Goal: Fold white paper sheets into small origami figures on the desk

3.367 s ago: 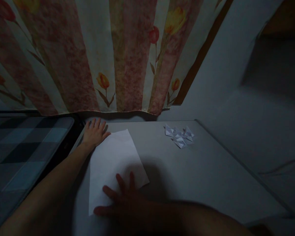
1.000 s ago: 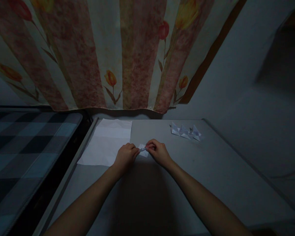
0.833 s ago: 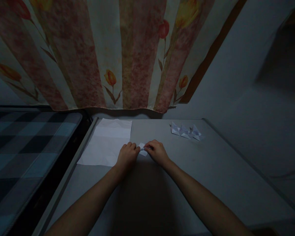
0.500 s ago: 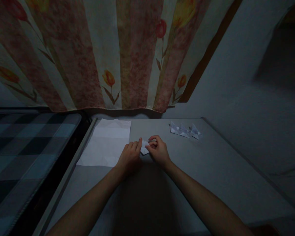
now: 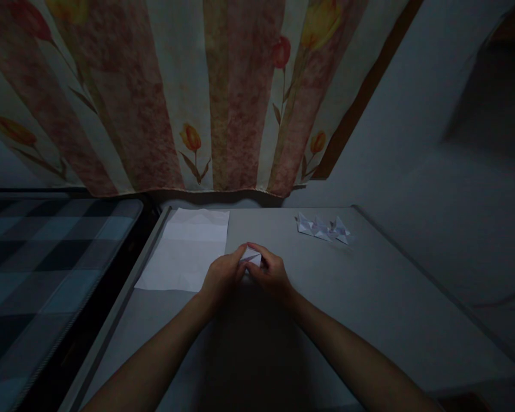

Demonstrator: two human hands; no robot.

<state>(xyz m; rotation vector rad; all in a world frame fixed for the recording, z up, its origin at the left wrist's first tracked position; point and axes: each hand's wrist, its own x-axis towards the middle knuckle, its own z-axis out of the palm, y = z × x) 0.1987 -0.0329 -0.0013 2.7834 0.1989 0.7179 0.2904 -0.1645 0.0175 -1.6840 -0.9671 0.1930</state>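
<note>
Between my two hands is a small folded white paper [image 5: 252, 257], with a dark gap showing along its fold. My left hand [image 5: 225, 270] is closed on its left side, the fingers partly hidden behind the paper. On the right, my right hand [image 5: 272, 273] pinches it with the thumb in front and the index finger along the top edge. Farther back to the right stand several folded paper boats [image 5: 321, 228] in a row. A creased white paper sheet [image 5: 189, 246] lies flat, left of my hands.
All of this is on a pale table [image 5: 347, 309] with a raised edge. A checked mattress [image 5: 47, 257] lies beyond its left side. Behind the table hangs a striped tulip curtain [image 5: 227, 103], and a wall [image 5: 412, 189] rises on the right.
Both hands have turned inward and come closer together. The folded paper, earlier lying low with its point toward me, is now tipped up between the fingers, its fold parted.
</note>
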